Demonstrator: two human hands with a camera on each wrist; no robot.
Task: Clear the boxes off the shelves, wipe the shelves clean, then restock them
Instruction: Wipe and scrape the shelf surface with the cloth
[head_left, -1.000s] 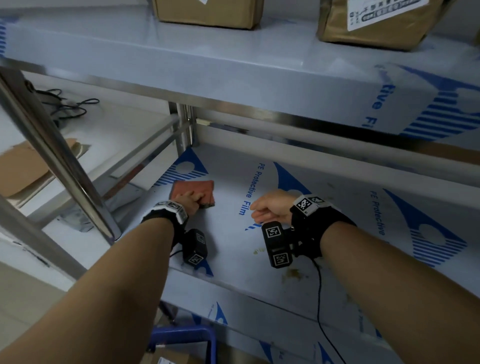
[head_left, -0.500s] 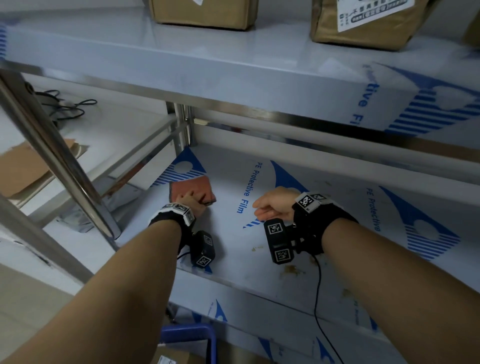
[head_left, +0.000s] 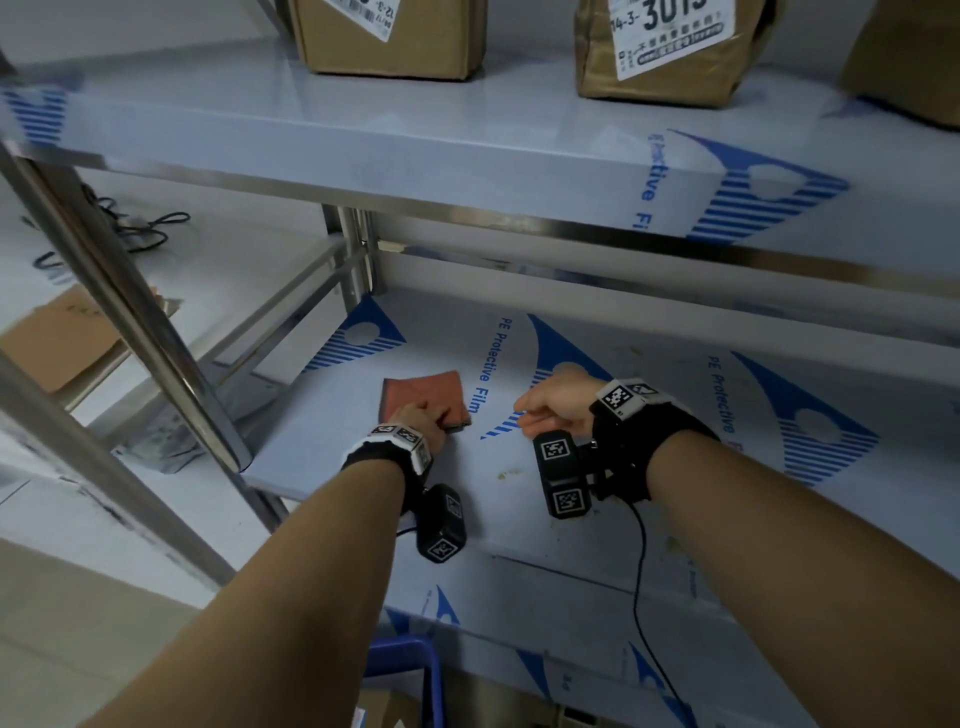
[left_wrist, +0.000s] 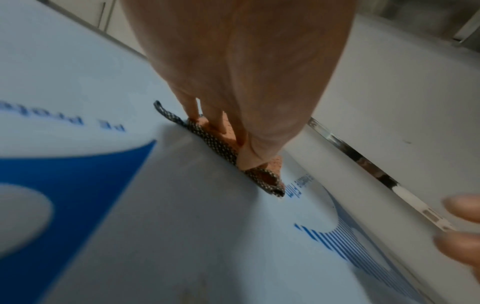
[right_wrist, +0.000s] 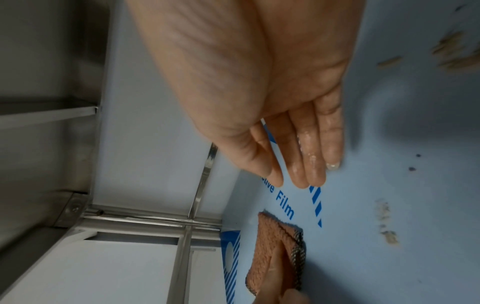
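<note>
An orange-red cloth (head_left: 423, 387) lies flat on the lower steel shelf (head_left: 623, 519), which is covered in blue-printed protective film. My left hand (head_left: 439, 415) presses down on the cloth's near edge with its fingers and thumb (left_wrist: 249, 160); the cloth's (left_wrist: 221, 144) dark dotted underside curls up there. My right hand (head_left: 545, 410) hovers just to the right of the cloth (right_wrist: 272, 246), holding nothing, with wet fingers (right_wrist: 309, 164) straight. Cardboard boxes (head_left: 395, 36) (head_left: 670, 57) stand on the upper shelf (head_left: 363, 140).
Brown stains (head_left: 511, 473) (right_wrist: 387, 226) mark the lower shelf near the right hand. A slanting steel post (head_left: 135, 322) stands at the left. Beyond it are flat cardboard (head_left: 57, 343) and cables (head_left: 140, 228). A blue frame (head_left: 410, 654) shows below the shelf.
My left hand has slid the cloth a little to the right, closer to the right hand. The right hand has hardly moved.
</note>
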